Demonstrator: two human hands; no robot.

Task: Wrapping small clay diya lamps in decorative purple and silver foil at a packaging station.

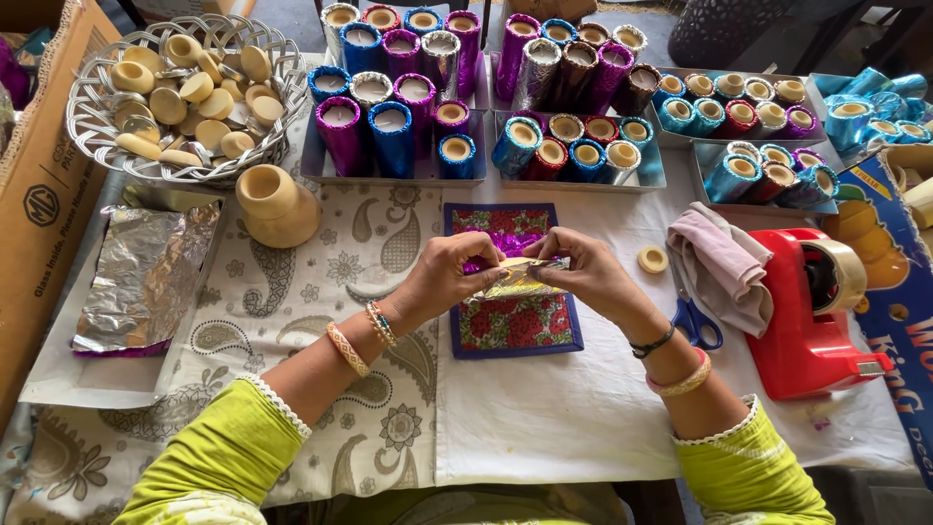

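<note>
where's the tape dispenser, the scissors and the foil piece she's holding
red tape dispenser [803, 335], head view, on its red body
scissors [694, 321], head view, on a blue handle loop
foil piece [518, 278], head view, middle, between both hands

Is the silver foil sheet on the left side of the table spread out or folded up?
Spread out. The silver foil sheet lies open and crinkled on a white tray, away from both hands.
</note>
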